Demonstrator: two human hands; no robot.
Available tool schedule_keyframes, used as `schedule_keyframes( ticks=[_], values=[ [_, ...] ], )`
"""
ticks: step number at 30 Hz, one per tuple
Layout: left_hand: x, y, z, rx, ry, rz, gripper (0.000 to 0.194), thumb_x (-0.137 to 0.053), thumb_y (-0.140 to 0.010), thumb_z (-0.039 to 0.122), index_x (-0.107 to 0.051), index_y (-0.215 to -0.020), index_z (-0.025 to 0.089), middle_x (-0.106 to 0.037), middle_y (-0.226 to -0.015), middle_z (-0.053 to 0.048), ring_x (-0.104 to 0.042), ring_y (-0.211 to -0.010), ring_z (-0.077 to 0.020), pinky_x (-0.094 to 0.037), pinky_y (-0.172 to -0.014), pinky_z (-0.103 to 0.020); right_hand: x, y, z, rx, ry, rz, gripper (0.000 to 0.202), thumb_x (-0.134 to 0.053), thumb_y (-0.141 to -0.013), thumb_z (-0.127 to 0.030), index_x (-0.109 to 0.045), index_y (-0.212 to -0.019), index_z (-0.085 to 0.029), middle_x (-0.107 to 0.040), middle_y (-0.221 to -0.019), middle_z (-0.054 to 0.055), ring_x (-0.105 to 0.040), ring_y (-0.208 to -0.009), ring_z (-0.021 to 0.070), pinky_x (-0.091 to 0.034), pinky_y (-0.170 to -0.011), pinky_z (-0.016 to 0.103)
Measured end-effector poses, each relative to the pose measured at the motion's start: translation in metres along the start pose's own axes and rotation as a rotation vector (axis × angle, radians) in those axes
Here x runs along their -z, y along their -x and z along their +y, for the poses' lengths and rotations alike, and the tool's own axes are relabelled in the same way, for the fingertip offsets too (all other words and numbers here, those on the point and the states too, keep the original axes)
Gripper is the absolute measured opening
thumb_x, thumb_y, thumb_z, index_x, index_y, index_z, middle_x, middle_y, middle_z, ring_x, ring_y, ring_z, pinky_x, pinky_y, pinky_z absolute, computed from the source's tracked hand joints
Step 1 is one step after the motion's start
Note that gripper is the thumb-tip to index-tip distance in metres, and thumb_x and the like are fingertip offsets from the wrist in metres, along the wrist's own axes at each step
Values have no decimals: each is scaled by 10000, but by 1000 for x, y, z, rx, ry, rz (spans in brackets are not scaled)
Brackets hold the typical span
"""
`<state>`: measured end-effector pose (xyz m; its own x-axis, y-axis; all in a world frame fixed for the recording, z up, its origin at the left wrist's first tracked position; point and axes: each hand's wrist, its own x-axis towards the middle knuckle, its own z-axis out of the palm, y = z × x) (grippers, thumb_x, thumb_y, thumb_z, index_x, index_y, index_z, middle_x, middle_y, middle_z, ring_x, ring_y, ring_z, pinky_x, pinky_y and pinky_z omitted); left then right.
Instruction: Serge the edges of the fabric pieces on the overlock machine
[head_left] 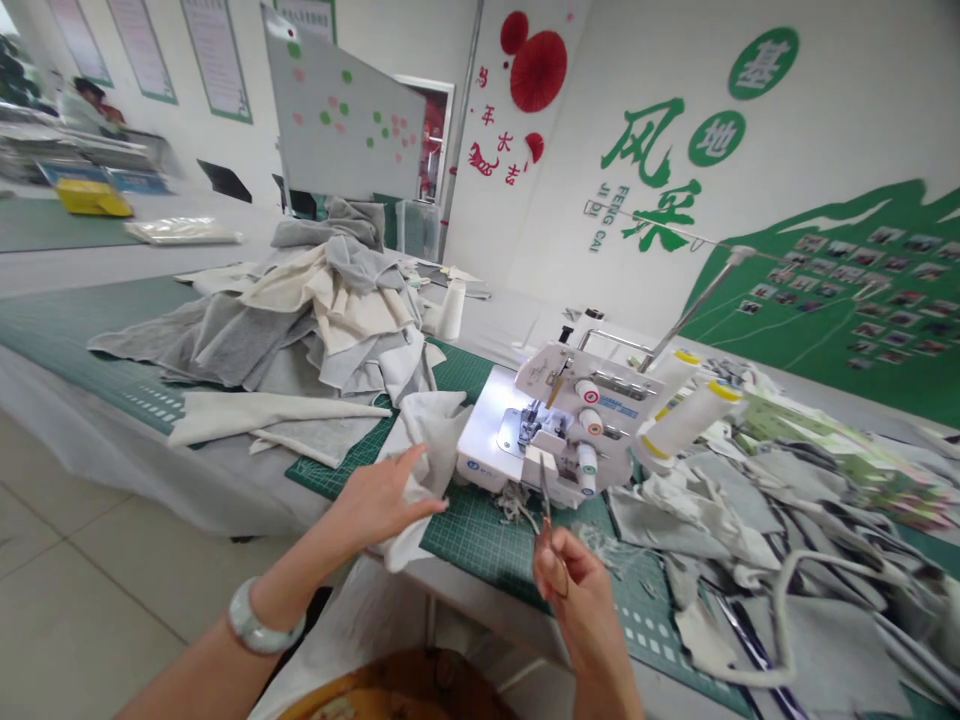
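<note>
My left hand [386,500], with a pale bangle on its wrist, has its thumb and fingers apart. It lies over a piece of light grey cloth [431,420] at the table edge; whether it touches the cloth I cannot tell. In my right hand [581,580] is a small pair of scissors [546,500], blades pointing up toward the front of a white overlock sewing machine [487,430]. The machine's lamp lights its needle plate. Thread scraps and lint [514,503] gather below the machine's front.
A large pile of grey and cream cloth pieces [322,310] stands left of the machine. Thread cones [690,420] sit behind it. On the right lie many cloth scraps [712,510] and a pale cloth strip [784,620]. Green cutting mats [487,540] cover the table.
</note>
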<state>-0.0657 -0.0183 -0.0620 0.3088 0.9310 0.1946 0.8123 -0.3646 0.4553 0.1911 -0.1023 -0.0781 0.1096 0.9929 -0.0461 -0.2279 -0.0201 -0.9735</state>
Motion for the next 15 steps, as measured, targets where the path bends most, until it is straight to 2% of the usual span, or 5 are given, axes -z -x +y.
schedule_keyframes(
  ticks=[2,5,9,12,15],
  values=[
    [-6,1,-9,52,-122,-65,518,-608,-814,521,-551,-1246,242,-697,-1142,-91,-673,-993,-274,-476,-786,-313,24,13,4,18,4,174,434,-796,-675,-509,-489,-674,-203,-471,-535,-63,-390,-485,71,-275,-476,196],
    [-10,-6,-16,72,-249,-103,267,-509,-886,419,-633,-1059,257,-739,-927,-56,-693,-863,-237,-449,-700,-280,60,26,3,90,117,466,435,-788,-641,-553,-541,-694,-198,-523,-575,-47,-380,-476,77,-279,-472,214],
    [-2,-21,-18,-40,-335,-81,181,-519,-846,341,-645,-932,241,-729,-832,-41,-681,-779,-219,-408,-637,-254,107,29,-5,82,581,808,423,-677,-682,-586,-640,-780,-176,-667,-695,42,-567,-632,185,-404,-608,286],
    [19,-31,-18,-115,-304,22,194,-513,-829,308,-640,-947,220,-724,-841,-41,-670,-760,-200,-409,-645,-248,132,23,-9,53,931,1014,404,-559,-740,-557,-661,-832,-177,-691,-742,98,-618,-732,271,-420,-673,352],
    [56,-40,-15,-104,-205,273,218,-538,-806,346,-641,-932,201,-707,-820,-22,-644,-716,-172,-424,-654,-247,142,18,-7,59,1093,1071,400,-483,-774,-514,-659,-882,-170,-701,-788,139,-621,-742,306,-409,-648,376]
  ],
)
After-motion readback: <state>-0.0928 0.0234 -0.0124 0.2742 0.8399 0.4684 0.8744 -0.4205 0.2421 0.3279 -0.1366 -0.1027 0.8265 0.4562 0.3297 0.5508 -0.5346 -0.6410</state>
